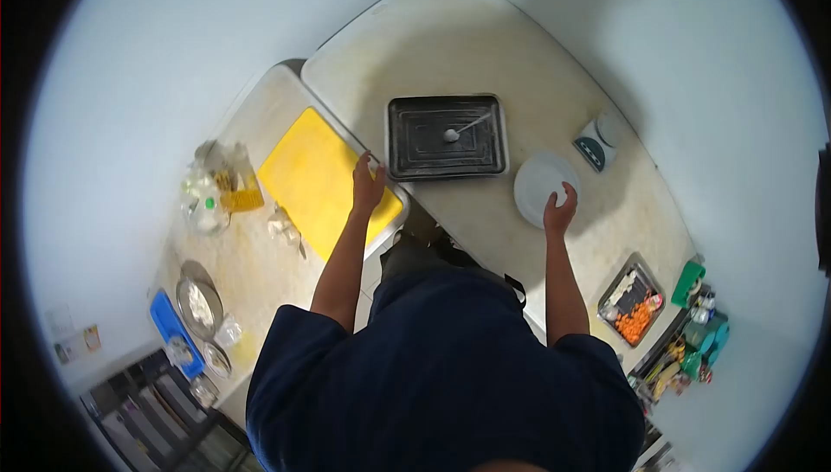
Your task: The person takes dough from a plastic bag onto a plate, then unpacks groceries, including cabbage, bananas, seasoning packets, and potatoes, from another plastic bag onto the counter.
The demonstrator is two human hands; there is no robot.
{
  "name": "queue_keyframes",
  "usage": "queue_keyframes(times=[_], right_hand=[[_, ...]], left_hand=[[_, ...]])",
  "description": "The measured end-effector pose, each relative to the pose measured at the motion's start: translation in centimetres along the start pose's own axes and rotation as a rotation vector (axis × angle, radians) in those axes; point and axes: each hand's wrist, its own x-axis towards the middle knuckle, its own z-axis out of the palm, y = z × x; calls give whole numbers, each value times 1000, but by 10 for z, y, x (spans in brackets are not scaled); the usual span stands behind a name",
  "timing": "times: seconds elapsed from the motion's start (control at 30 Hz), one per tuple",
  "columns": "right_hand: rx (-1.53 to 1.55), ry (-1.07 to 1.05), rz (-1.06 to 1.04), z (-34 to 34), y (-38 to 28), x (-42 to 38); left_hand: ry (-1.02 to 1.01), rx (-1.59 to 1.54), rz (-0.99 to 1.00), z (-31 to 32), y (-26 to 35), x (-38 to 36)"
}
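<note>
Between the corner of the yellow cutting board [322, 179] and the left side of a dark baking tray [415, 147], my left hand [370, 185] is raised with its fingers apart and nothing in them. My right hand [561, 211] overlaps the lower right of a round white plate [538, 179], thumb and fingers curved with a gap between them. On the tray lies a spoon [472, 126] with a white heap at its bowl end.
A kitchen scale [595, 143] stands right of the plate. Nearer on that side is a metal tray [646, 286] with diced orange pieces. At left are a bottle of yellow liquid [242, 200], a metal bowl [184, 297] with white contents and a blue tray [170, 327].
</note>
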Motion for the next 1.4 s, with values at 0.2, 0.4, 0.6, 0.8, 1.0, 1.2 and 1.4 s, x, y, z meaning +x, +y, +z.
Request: queue_keyframes(times=[0.2,0.4,0.6,0.8,1.0,1.2,1.4], right_hand=[[189,-350,-160,57,-71,-23],[286,-764,-220,111,-135,-63],[301,-984,-326,139,-210,-100],[356,-1109,-378,163,-290,-143],[330,-1410,-575,193,-394,-194],[504,-1283,-1212,205,-471,-242],[333,-1883,-618,200,-473,-257]], left_hand=[[97,422,133,-54,-8,-99],[384,682,-50,-102,-52,-156],[535,611,-637,-177,-65,-163],[349,156,-627,-228,-132,-157],[209,281,-334,-285,-108,-145],[-294,407,-8,-352,-43,-132],[-372,237,214,-368,-10,-115]])
